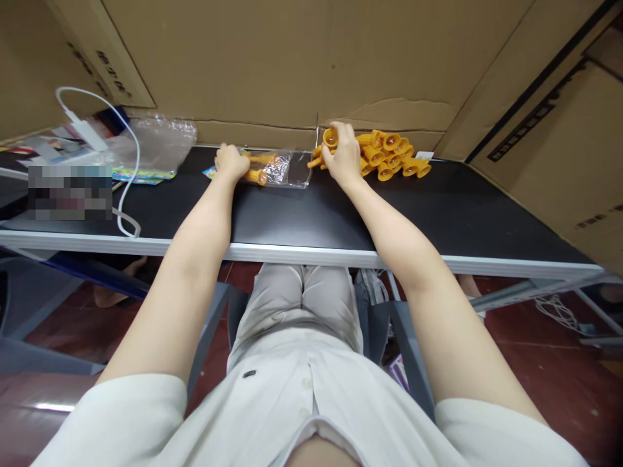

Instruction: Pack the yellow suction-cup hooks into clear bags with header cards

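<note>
Under my left grip (pixel 232 162), clear bag (pixel 298 178), that grip closed on it; yellow flared pieces (pixel 261 177) inside bag, just right of left fingers; right grip (pixel 347 155) curled about loose yellow piece (pixel 330 137), cannot tell if held firm; yellow heap (pixel 390 141) just right of it on black bench (pixel 302 224); clear plastic (pixel 163 139), white cable (pixel 138 154) left of both grips.

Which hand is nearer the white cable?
Left. The left hand is right of the cable, on the clear bag; the right hand is farther right, at the yellow pile.
</note>
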